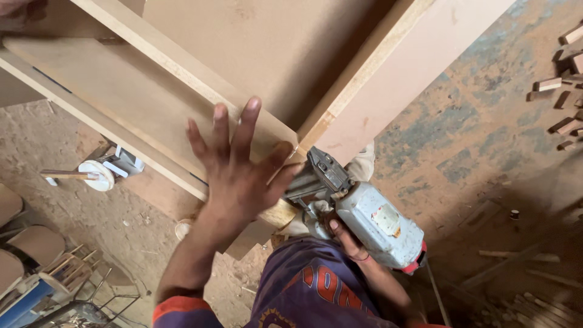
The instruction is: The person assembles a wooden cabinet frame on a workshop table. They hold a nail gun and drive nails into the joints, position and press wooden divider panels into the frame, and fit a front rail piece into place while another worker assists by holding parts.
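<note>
The left hand point(237, 167) lies flat with fingers spread on the wooden board point(139, 103), near its corner. The right hand point(347, 238) is wrapped around the nail gun point(364, 209), whose long body slants and whose nose points up-left at that corner.

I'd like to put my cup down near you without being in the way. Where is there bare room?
The board is bare left of the left hand. The floor is open between the panel and the wood scraps. It is crowded at the corner, where the right hand holds the nail gun.
</note>
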